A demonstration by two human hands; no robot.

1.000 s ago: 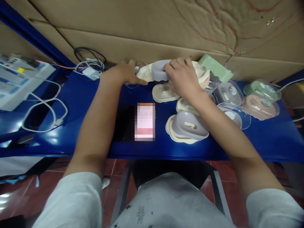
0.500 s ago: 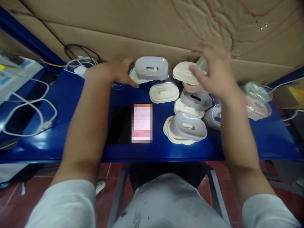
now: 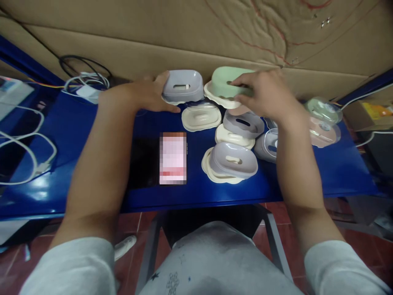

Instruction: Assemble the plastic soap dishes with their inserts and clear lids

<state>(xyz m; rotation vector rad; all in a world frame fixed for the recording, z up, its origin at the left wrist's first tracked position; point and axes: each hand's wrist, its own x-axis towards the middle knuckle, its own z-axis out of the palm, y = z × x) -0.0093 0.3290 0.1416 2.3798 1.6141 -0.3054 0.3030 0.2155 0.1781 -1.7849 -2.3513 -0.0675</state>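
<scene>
At the back of the blue table, my left hand (image 3: 153, 93) is open with fingers spread, at the left side of a grey oval box (image 3: 184, 87) on a cream piece. My right hand (image 3: 260, 92) has thumb and fingers at the right part of a green oval box (image 3: 225, 84), which sits on a cream tray (image 3: 211, 95); its fingertips are at the box's slot. Nearer me lie a cream lid (image 3: 201, 118), a grey box (image 3: 244, 123) over a cream lid (image 3: 235, 138), and another grey box (image 3: 235, 159) on cream pieces.
A phone (image 3: 172, 157) with a blurred screen lies beside a dark flat thing (image 3: 143, 162). White cables (image 3: 37, 151) are at the left. Green (image 3: 322, 110) and pink (image 3: 322, 132) boxes with clear covers stand at the right. Cardboard (image 3: 138, 45) lines the back.
My right hand has come down onto the green box, which now sits on the cream tray. The grey box sits squarer over its cream piece. The view has shifted slightly.
</scene>
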